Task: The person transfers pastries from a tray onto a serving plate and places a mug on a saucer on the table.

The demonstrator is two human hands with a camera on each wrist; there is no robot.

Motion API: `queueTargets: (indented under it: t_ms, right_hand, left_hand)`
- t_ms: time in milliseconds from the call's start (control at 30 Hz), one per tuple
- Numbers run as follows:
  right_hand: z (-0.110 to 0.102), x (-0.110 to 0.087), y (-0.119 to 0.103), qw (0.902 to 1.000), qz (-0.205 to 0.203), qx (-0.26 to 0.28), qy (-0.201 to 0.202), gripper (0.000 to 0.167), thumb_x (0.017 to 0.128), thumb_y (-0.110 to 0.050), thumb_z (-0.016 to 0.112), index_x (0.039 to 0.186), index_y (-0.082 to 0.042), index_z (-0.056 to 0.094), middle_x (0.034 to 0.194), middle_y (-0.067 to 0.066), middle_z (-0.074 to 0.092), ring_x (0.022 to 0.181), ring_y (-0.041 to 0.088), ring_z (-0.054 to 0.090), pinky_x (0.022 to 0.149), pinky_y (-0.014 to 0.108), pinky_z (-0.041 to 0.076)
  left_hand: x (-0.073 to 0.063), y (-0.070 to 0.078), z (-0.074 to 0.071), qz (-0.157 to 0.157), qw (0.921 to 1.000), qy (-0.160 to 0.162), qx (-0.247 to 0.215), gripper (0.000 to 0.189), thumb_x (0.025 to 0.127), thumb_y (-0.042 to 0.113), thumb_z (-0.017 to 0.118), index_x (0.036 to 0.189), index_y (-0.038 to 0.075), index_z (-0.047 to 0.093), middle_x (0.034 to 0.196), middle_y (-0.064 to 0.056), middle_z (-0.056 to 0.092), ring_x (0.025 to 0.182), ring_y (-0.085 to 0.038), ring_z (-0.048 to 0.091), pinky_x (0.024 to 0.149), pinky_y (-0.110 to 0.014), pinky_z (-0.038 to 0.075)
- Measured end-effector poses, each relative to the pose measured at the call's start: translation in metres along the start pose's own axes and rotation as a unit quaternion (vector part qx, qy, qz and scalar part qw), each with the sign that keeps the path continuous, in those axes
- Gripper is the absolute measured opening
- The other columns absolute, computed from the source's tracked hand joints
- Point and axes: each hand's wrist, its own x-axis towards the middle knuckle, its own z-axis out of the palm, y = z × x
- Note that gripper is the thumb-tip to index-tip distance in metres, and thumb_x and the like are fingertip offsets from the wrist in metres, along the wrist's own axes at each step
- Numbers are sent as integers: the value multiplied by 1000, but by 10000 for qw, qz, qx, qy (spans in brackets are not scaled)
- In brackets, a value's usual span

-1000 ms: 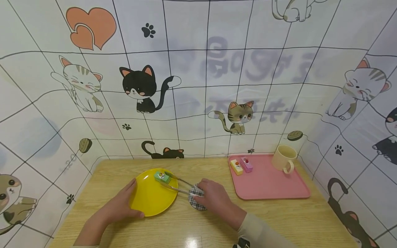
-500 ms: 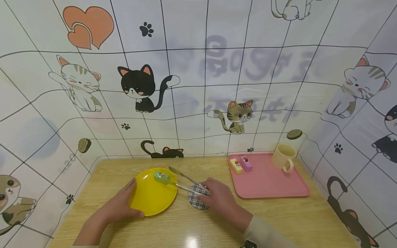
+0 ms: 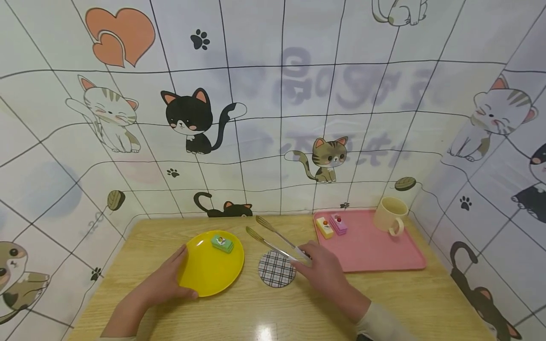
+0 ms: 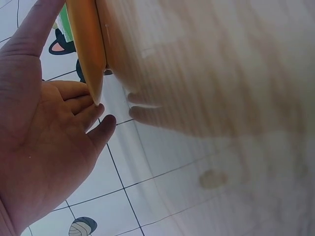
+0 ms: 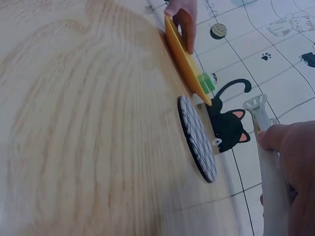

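My left hand (image 3: 164, 279) lies along the left rim of a yellow plate (image 3: 209, 274), thumb and fingers spread and touching its edge. In the left wrist view, the left fingers (image 4: 78, 105) are fairly straight beside the rim. A small green toy cake slice (image 3: 222, 243) sits near the back of the plate. My right hand (image 3: 326, 272) grips a pair of tongs (image 3: 255, 234) by the handle, seen as a pale shaft in the right wrist view. The tongs' arms stand apart with nothing between the tips, pointing back-left above the table.
A round checked coaster (image 3: 277, 269) lies right of the plate, partly below the tongs. At the right, a pink tray (image 3: 367, 251) bears a yellow cake slice (image 3: 324, 228), a pink cake slice (image 3: 338, 224) and a cream mug (image 3: 389, 215). A cat-print sheet encloses the table.
The tongs have let go of the green cake slice, which stays on the plate. My right hand has moved the tongs right, away from the plate. The left hand keeps its place.
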Motion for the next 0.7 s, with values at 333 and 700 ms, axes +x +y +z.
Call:
queueTargets:
  t_ms: [333, 700]
  right_hand:
    - [-28, -3, 21, 9988, 239, -350, 258, 35, 94, -34, 91, 120, -12, 80, 109, -1, 77, 93, 18, 68, 83, 47, 61]
    - [-63, -12, 57, 9955, 367, -504, 708, 35, 93, -30, 92, 119, -11, 79, 105, 0, 74, 89, 20, 66, 78, 46, 58]
  left_hand:
    - [1, -1, 1, 10, 10000, 24, -4, 141, 70, 54, 103, 168, -14, 27, 178, -35, 15, 160, -60, 23, 127, -71, 26]
    - [1, 1, 1, -64, 10000, -12, -9, 141, 70, 52, 103, 168, -13, 26, 179, -34, 14, 161, -60, 22, 128, -71, 25]
